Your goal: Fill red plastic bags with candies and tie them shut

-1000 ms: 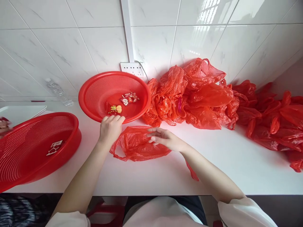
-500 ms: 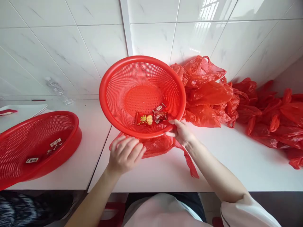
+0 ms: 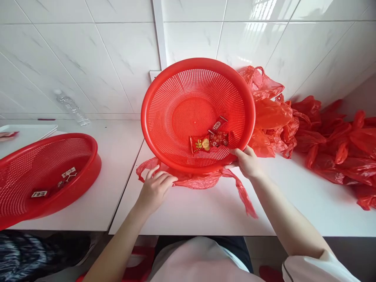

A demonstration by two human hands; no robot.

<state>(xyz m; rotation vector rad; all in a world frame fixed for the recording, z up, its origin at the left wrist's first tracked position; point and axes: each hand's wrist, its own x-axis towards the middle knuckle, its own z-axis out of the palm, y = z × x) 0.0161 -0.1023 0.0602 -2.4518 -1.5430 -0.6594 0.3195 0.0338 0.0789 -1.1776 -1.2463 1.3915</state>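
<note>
Three wrapped packets [image 3: 219,139] at least, all bunched low on the right side of the red basket [image 3: 192,107]. I've got the basket tipped towards the body, near rim over the loose red bag [image 3: 199,182]; can't tell if it rests on it or hangs just above. Right hand [image 3: 246,162] grips the rim, thumb on top, fingers below. Left hand [image 3: 155,187] has bent fingers touching the bag's edge; can't tell from my feed whether film is pinched.

Progress, my read: partway. Looks done: bunched bags [image 3: 272,119] heaped behind and right of the basket, more bags [image 3: 340,145] further right, contents unclear. Looks unfinished: bag under the basket lies flattish on the bench [image 3: 188,215], untied, one handle trailing right; what's inside, if anything, is hidden. Packets not out of the basket. Second basket [image 3: 89,172] at left also has a few small packets [image 3: 69,171] in it.
</note>
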